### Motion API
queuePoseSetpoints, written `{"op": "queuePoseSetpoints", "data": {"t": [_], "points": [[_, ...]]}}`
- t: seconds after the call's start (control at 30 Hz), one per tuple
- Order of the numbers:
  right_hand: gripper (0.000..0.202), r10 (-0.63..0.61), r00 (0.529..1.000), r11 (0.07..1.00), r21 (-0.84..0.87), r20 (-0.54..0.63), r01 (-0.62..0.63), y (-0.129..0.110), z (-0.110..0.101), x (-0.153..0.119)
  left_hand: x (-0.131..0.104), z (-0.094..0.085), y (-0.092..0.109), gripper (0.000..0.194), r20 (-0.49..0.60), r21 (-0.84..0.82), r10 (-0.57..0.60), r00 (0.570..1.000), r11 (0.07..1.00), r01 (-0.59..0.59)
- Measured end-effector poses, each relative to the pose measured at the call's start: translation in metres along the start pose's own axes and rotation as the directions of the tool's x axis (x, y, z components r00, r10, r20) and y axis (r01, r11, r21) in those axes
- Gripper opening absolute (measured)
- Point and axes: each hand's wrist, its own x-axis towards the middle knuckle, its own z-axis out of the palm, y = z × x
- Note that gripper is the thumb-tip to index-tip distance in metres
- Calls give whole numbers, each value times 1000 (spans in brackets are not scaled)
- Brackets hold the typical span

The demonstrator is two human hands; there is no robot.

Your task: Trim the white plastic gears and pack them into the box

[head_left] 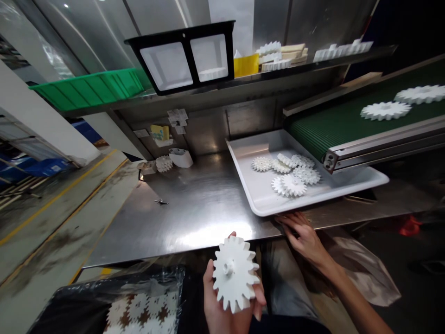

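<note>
The left hand (222,321), half-curled, cups 1 toothed white plastic gear (241,276) before the silvery steel table (198,204); likely light and stiff, it suits a rim grip. The right hand (306,239), half-open, seems empty.

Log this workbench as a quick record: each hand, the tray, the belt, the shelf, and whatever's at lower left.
left hand: holding a white gear
right hand: at the table edge, near the tray
tray: several white gears
belt: two white gears
shelf: green bin, black frame, white gears
lower left: white gears in black plastic
</note>
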Motion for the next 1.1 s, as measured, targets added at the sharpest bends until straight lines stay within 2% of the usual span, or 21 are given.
{"op": "queuePoseSetpoints", "data": {"t": [0.17,0.3,0.4,0.5,0.57,0.63,0.7,0.77,0.83,0.9,1.0,1.1], "points": [[31,35,999,999,37,-40,-34,3,3,0,1,1,-1,63,-31,-13,-8,999,1000,8],[28,55,998,993,104,-33,-51,-5,-1,0,1,-5,-6,62,-183,73,141,973,989,-130],[24,57,998,981,184,30,-62,-29,-12,-2,0,-9,-11,67,-275,129,213,937,975,-184],[27,60,986,936,335,154,-109,-63,-27,-7,-1,-11,-17,69,-309,129,158,938,984,-123],[39,79,954,852,478,290,-216,-87,-38,-10,-2,-12,-20,69,-319,133,139,937,986,-101],[68,95,907,732,589,410,-343,-106,-47,-12,-3,-13,-24,69,-325,125,133,936,987,-96],[98,97,871,644,637,481,-424,-121,-52,-12,-4,-14,-28,70,-336,101,112,935,991,-82],[113,90,842,595,649,532,-473,-132,-51,-10,-5,-14,-31,69,-353,79,88,931,995,-65],[121,78,822,595,635,565,-493,-140,-47,-8,-6,-13,-36,66,-388,65,78,918,996,-57],[128,78,835,625,626,545,-467,-145,-41,-6,-8,-10,-40,65,-439,62,84,895,996,-63],[123,87,885,631,662,458,-404,-148,-36,-3,-11,-5,-41,64,-466,100,147,872,989,-114],[114,16,890,590,714,455,-375,-145,-45,4,-14,-2,-30,61,-350,167,218,911,971,-168]]}}
